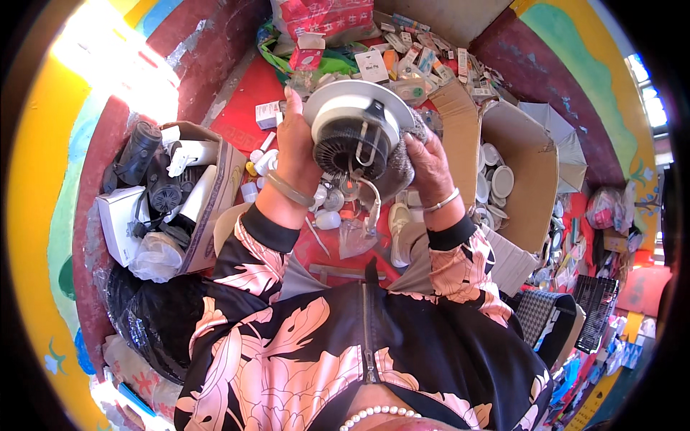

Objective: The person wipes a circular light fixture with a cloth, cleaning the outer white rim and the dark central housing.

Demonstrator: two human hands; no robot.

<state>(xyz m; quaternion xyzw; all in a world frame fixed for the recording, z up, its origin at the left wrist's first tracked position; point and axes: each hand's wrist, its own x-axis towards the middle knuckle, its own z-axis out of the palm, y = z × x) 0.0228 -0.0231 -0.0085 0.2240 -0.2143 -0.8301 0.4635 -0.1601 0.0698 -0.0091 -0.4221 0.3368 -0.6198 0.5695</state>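
I hold a round recessed lamp fixture [357,128] up in front of me, its white rim facing away and its black ribbed heat sink with a wire spring clip facing me. My left hand [296,151] grips its left side, with a metal bangle on that wrist. My right hand [425,164] presses a grey cloth [402,167] against the fixture's right side. A white cable [374,205] hangs down from the lamp.
A cardboard box [215,188] of black and white parts stands at my left. A larger open box [528,179] of round white fittings stands at my right. Small packages [424,61] litter the red floor ahead. Black plastic bags [154,316] lie at lower left.
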